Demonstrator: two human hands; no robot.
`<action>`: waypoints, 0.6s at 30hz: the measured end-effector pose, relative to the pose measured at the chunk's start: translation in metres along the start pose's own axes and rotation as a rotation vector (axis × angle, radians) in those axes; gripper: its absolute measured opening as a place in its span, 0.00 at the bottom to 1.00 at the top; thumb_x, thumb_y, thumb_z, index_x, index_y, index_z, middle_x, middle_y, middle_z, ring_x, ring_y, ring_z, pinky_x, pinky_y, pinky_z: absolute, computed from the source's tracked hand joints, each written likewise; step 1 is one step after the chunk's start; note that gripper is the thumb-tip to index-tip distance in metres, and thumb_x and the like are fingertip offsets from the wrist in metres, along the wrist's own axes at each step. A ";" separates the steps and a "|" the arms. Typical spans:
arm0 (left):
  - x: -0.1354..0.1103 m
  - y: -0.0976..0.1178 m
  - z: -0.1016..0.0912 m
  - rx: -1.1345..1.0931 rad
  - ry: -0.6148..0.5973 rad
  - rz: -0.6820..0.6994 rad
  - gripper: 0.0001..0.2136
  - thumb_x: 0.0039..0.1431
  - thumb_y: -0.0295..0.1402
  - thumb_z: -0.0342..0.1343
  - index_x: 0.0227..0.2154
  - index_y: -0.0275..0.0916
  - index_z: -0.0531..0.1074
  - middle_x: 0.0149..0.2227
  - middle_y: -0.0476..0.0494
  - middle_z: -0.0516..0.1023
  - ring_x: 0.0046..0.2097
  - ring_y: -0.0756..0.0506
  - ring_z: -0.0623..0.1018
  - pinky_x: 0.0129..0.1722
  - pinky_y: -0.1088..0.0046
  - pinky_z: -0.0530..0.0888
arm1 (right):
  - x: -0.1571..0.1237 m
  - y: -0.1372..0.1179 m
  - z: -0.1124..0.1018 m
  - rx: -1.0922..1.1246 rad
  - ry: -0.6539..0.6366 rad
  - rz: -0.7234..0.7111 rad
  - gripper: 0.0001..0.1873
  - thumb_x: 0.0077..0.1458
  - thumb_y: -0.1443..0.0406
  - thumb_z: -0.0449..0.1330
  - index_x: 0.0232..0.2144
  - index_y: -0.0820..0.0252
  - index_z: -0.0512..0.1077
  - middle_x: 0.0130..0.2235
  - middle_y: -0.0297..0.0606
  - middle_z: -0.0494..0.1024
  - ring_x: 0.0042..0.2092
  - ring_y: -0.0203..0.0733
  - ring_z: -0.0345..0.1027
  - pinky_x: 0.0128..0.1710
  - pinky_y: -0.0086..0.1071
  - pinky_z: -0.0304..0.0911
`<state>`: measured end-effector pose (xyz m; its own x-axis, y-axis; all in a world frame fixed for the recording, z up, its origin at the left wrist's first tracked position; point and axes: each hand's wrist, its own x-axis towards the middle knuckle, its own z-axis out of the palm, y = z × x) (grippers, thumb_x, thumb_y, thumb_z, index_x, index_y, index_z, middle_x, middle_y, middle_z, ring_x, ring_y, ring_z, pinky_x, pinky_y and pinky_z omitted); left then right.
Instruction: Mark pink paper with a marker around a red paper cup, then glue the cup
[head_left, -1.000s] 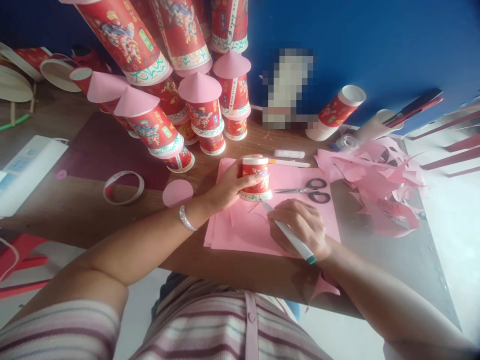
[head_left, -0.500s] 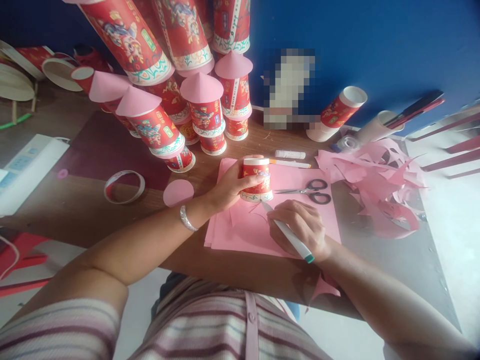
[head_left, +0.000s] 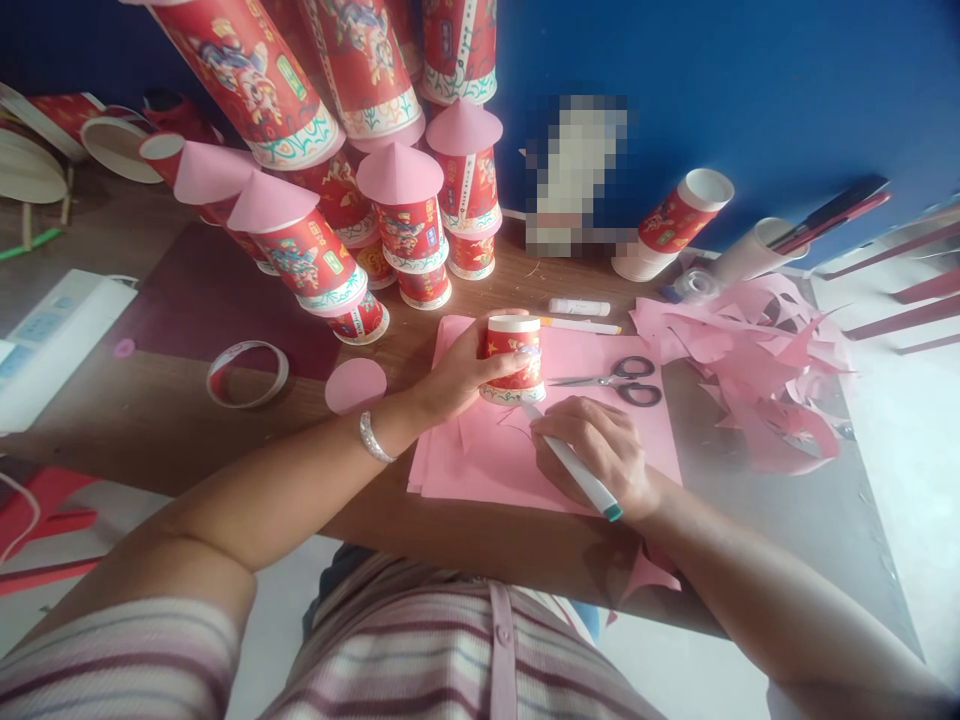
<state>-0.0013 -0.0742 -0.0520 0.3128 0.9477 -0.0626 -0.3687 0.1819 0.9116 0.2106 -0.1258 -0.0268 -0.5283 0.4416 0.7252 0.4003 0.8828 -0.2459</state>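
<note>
My left hand point(head_left: 461, 370) is wrapped round a red printed paper cup point(head_left: 513, 352), thumb across its front. A white band with green scribbles runs along the cup's lower edge. In my right hand point(head_left: 596, 450) is a white marker pen point(head_left: 581, 475) with a green end cap, its tip at that band. Both hands are over a stack of pink paper point(head_left: 480, 465). Scissors point(head_left: 619, 382) with black handles lie open on the paper, just right of the cup. A pink paper disc point(head_left: 355, 386) rests left of the stack, near my left wrist.
Towers of red cups with pink cone roofs point(head_left: 400, 175) stand at the back left. Pink scraps point(head_left: 757, 370) heap at the right. Behind the paper lie a glue stick point(head_left: 579, 307) and an orange pen point(head_left: 581, 326). A paper ring point(head_left: 247, 374) and a power strip point(head_left: 64, 345) are left.
Hardly anything differs. The marker's tip stays at the cup's lower band, with only a slight shift of my right hand, and the whole view has moved a little.
</note>
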 end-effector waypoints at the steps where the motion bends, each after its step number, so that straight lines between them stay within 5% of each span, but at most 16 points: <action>1: 0.000 -0.001 -0.001 -0.003 -0.003 0.003 0.27 0.54 0.41 0.77 0.53 0.40 0.76 0.48 0.41 0.80 0.48 0.43 0.80 0.48 0.65 0.77 | 0.000 0.000 0.000 0.001 -0.001 -0.004 0.13 0.63 0.77 0.62 0.46 0.58 0.73 0.34 0.34 0.79 0.30 0.37 0.73 0.31 0.31 0.71; 11: -0.002 0.005 0.003 -0.029 0.004 -0.028 0.26 0.54 0.40 0.77 0.53 0.40 0.76 0.44 0.43 0.79 0.47 0.44 0.79 0.48 0.66 0.77 | 0.002 -0.002 -0.005 0.046 -0.016 -0.036 0.17 0.59 0.79 0.62 0.47 0.58 0.73 0.32 0.31 0.76 0.29 0.38 0.71 0.28 0.32 0.70; 18: 0.000 0.009 0.005 -0.033 -0.029 0.007 0.19 0.54 0.43 0.76 0.38 0.37 0.75 0.37 0.46 0.77 0.41 0.45 0.77 0.43 0.67 0.77 | 0.004 -0.001 -0.006 0.013 -0.008 -0.020 0.14 0.62 0.77 0.62 0.47 0.56 0.72 0.32 0.32 0.77 0.29 0.37 0.71 0.29 0.31 0.70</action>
<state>-0.0003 -0.0742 -0.0418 0.3355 0.9410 -0.0441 -0.3997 0.1846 0.8978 0.2128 -0.1264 -0.0199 -0.5424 0.4247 0.7249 0.3797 0.8936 -0.2394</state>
